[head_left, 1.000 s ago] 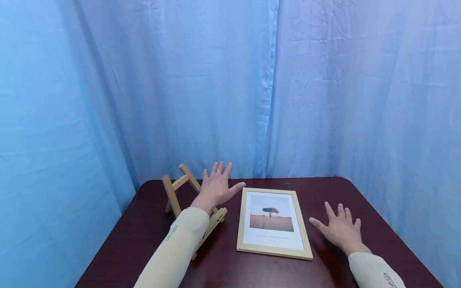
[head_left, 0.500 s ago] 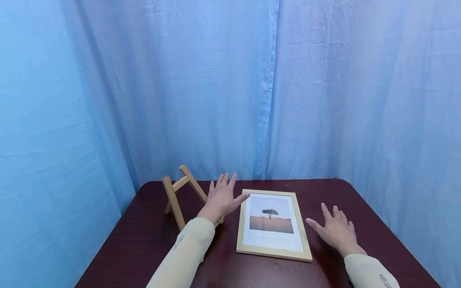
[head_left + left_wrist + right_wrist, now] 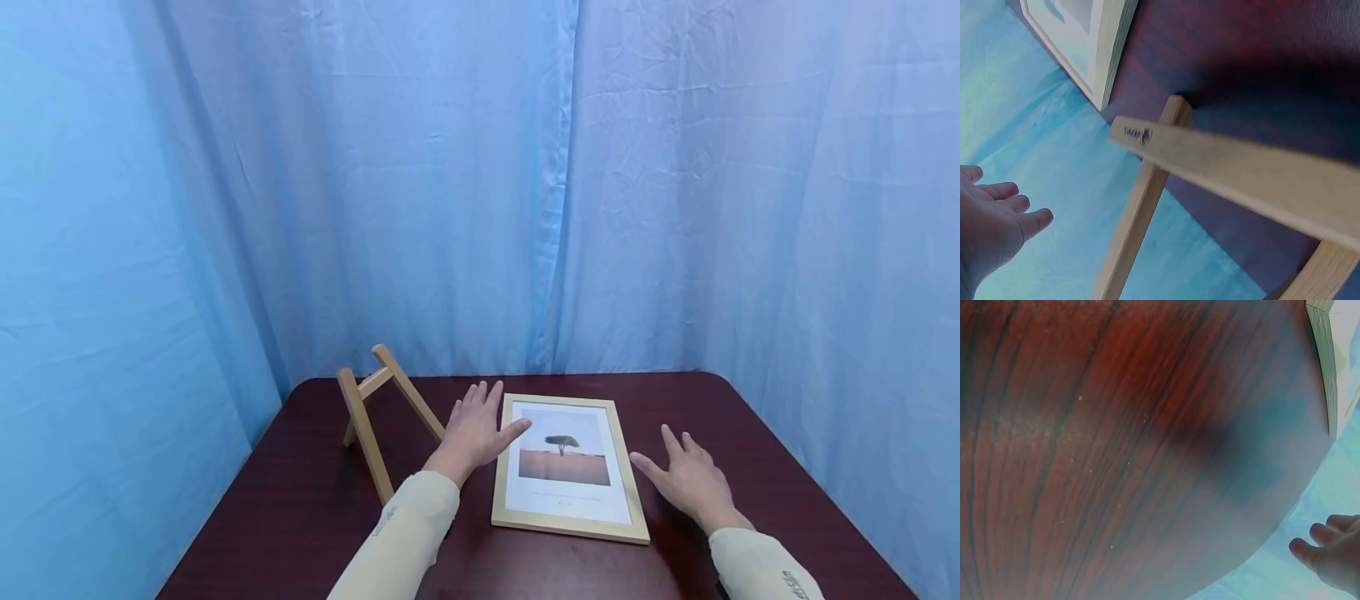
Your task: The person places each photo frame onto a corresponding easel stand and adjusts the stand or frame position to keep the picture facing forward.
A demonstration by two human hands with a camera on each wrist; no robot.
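A picture frame (image 3: 562, 523) with a light wood border lies face up on the dark table, showing a print of a lone tree. My left hand (image 3: 476, 433), fingers spread, hovers at its left side, the thumb overlapping the border in the head view. To the right of the frame is my right hand (image 3: 693, 483), fingers extended and thumb pointing at the right edge. Neither hand holds anything. A small wooden easel (image 3: 365, 433) stands left of the frame, its lower part hidden behind the left forearm. Close to the left wrist camera, the easel's ledge (image 3: 1229, 165) crosses the view.
The dark reddish table (image 3: 262, 533) has rounded far corners. Blue curtains (image 3: 420, 208) hang behind it and along both sides. Pale sleeves (image 3: 405, 542) cover both forearms.
My left hand has moved right and nearer, from over the easel to the frame's left edge. My right hand has shifted slightly left toward the frame. Frame and easel stay put.
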